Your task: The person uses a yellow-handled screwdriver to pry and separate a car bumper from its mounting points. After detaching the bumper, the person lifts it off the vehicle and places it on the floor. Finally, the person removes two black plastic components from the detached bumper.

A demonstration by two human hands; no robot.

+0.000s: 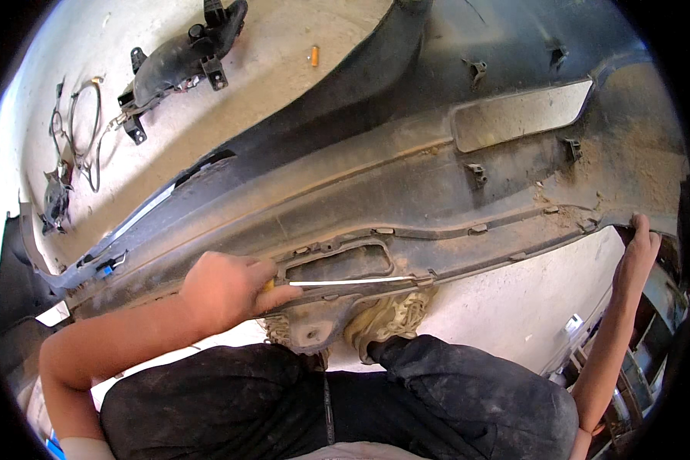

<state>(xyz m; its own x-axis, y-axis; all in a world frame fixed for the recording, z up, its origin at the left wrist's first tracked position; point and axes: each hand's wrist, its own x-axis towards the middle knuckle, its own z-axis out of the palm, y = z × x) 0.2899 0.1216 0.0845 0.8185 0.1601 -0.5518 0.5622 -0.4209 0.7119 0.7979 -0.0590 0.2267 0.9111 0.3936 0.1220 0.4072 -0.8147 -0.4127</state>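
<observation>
My left hand (pixel 226 284) is closed on the yellow handle of a screwdriver (pixel 345 281). Its long, bright shaft runs rightward along the dusty black bumper panel (pixel 330 184), with the tip at a small slot near the panel's near edge. My right hand (pixel 640 241) has its fingers curled over that edge at the far right. The panel's inner side shows an oblong recess (pixel 337 263), a row of small slots and several brackets. My shoes (pixel 383 322) are just below the panel.
On the pale floor (pixel 291 92) beyond the panel lie a black molded part with brackets (pixel 176 65), a looped wire harness (pixel 88 123), a small black component (pixel 57 199) and an orange cylinder (pixel 314 55). Other dark parts (pixel 659 330) lie at the right.
</observation>
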